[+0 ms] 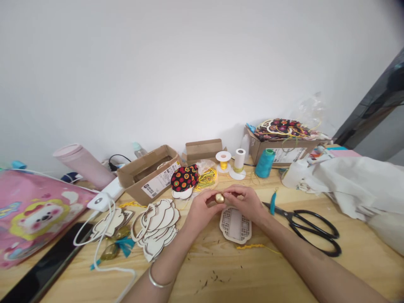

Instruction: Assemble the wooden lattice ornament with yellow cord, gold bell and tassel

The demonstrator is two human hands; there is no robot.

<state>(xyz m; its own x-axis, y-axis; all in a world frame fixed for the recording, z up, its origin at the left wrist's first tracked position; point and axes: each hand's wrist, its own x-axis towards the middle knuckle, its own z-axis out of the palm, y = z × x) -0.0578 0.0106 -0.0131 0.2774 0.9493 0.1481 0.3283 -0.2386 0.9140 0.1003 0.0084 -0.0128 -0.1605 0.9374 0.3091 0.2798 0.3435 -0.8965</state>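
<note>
Between my two hands is a shiny round gold bell or bead (220,198); its exact kind is hard to make out. My left hand (205,207) pinches it from the left, and my right hand (244,202) has its fingertips on the other side. Just below the hands, a wooden fretwork plaque (235,226) with a pale middle panel lies flat on the table, partly covered by the right hand. A braided yellow cord (251,246) lies along its lower edge. To the right of my right hand rests a blue tassel (273,203) with a small gold top.
Black-handled scissors (311,227) lie at right beside white cloth (356,181). Thread spools, including a teal cone (265,163), stand behind. Two cardboard boxes (148,172) hold craft pieces. Wooden cutouts (160,227), a white cable (104,252) and a phone (44,265) occupy the left.
</note>
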